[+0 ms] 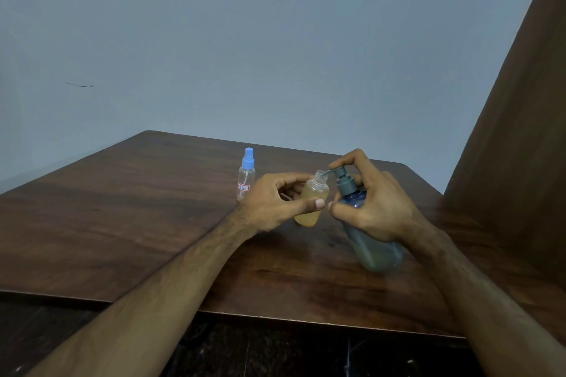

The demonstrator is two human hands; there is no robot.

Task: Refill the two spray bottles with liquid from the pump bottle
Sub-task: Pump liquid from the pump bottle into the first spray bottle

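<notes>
**First spray bottle being filled at the pump**

While the open bottle (311, 203) is held tilted in the curled left hand (275, 202), the nozzle of the pump bottle (364, 223) is set at its mouth. The pump bottle is gripped by the right hand (370, 208), one finger on the pump head. Both are kept just above the table (122, 208), right of centre. Yellowish liquid fills most of the open bottle; its cap is not seen.

Next, judged: a few more strokes, nozzle kept aligned, then capping. The second bottle (246, 176), far left, stands capped and looks empty. Its small red-edged label is unreadable.
</notes>
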